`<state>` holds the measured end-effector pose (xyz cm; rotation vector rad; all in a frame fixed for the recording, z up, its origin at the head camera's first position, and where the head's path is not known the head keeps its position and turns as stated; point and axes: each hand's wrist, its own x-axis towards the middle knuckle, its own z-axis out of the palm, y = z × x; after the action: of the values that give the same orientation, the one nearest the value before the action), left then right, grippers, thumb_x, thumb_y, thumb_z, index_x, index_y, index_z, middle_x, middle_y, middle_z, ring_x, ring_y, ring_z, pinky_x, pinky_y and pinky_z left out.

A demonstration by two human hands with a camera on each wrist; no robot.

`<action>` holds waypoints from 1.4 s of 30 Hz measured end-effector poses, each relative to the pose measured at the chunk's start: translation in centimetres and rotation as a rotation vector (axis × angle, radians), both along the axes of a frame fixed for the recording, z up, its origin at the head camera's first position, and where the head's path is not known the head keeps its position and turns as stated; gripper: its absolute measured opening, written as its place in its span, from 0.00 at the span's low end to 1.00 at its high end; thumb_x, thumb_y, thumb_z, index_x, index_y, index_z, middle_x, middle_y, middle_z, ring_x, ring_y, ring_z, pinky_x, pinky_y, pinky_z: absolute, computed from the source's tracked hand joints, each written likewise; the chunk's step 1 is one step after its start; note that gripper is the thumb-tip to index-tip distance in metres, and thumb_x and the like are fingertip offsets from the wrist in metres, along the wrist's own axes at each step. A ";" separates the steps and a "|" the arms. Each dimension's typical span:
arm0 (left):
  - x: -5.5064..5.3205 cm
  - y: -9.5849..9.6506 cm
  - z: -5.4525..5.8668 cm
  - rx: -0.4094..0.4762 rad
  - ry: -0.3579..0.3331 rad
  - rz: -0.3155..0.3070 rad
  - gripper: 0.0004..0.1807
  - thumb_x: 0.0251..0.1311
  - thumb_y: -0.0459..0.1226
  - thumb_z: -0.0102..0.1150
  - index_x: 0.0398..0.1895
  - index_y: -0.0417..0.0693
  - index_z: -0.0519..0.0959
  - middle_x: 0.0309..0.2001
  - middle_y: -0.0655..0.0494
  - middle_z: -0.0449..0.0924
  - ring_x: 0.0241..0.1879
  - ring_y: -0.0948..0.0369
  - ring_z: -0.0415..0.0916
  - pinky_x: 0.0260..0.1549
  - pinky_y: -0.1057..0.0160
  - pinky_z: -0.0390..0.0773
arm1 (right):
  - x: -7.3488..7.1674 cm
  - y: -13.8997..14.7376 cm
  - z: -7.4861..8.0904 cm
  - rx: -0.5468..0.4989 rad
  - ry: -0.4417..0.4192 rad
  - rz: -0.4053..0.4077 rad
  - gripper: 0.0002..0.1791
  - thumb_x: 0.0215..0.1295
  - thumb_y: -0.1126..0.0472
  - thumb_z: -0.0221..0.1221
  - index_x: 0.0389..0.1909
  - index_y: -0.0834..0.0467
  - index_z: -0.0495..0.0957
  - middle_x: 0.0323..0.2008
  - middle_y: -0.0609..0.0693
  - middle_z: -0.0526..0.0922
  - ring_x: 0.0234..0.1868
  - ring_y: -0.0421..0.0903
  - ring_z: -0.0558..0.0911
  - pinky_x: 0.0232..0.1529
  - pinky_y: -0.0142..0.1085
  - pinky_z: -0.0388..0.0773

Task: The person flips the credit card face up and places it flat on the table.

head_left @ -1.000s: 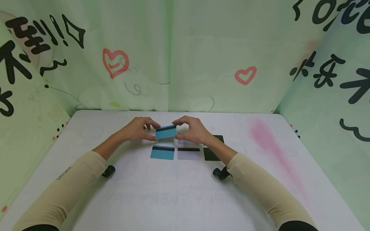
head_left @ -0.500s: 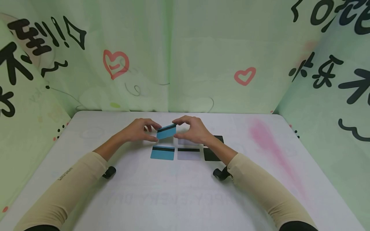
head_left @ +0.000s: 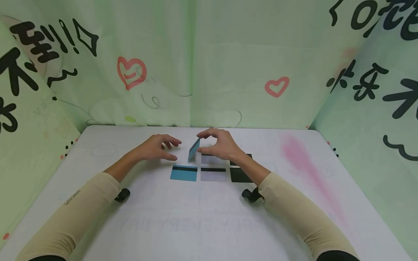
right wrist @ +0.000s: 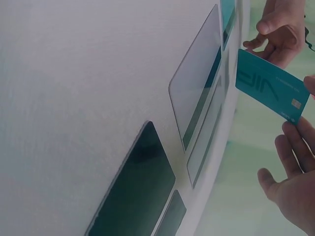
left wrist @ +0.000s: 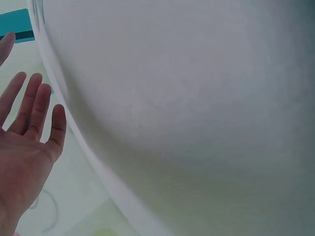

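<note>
My right hand [head_left: 220, 145] pinches a blue card [head_left: 194, 149] by its edge between thumb and fingers, tilted up above the table. In the right wrist view the card's [right wrist: 272, 86] printed face shows large letters and a small chip. To its left, my left hand [head_left: 157, 146] is apart from the card, fingers extended and holding nothing. A second blue card [head_left: 183, 173] with a black stripe lies flat in front. Beside it lie a pale card [head_left: 213, 175] and a black card [head_left: 240, 175]. Behind them, another pale card [head_left: 212, 160] and black card [right wrist: 172, 214] are partly hidden by my right arm.
A white table [head_left: 196, 224] carries the cards, with a pink smear [head_left: 310, 170] on its right side. Green curtains [head_left: 228, 54] with lettering and hearts stand round the back and sides. Black camera mounts [head_left: 251, 195] hang below the wrists.
My left hand has let go of the upper blue card, which both hands held before. The right hand has swung it round so it shows nearly edge-on in the head view.
</note>
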<state>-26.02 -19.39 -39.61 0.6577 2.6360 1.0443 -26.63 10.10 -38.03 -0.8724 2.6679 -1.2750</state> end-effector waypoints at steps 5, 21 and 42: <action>0.2 -0.2 0.0 -0.002 -0.011 -0.004 0.33 0.56 0.42 0.78 0.66 0.48 0.80 0.59 0.51 0.84 0.55 0.52 0.76 0.58 0.50 0.76 | -0.1 0.0 0.1 0.007 0.012 -0.007 0.27 0.58 0.52 0.75 0.59 0.50 0.85 0.57 0.46 0.86 0.61 0.53 0.79 0.70 0.60 0.68; -0.1 -0.7 -0.4 0.008 -0.009 -0.036 0.31 0.57 0.42 0.77 0.65 0.50 0.81 0.56 0.52 0.84 0.53 0.54 0.77 0.56 0.52 0.77 | -0.1 -0.4 0.7 -0.058 -0.023 0.005 0.24 0.58 0.55 0.75 0.56 0.54 0.84 0.58 0.56 0.84 0.59 0.52 0.82 0.69 0.54 0.73; 0.1 -0.7 -0.3 -0.004 -0.020 -0.020 0.30 0.59 0.41 0.76 0.66 0.50 0.81 0.57 0.53 0.83 0.55 0.52 0.76 0.58 0.51 0.77 | -0.3 -0.6 0.3 -0.058 -0.099 0.059 0.24 0.60 0.58 0.73 0.58 0.54 0.83 0.59 0.52 0.83 0.57 0.50 0.87 0.63 0.57 0.78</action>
<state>-25.89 -20.12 -39.92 0.6671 2.6082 1.0344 -26.97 9.48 -37.78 -0.8637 2.5229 -1.3514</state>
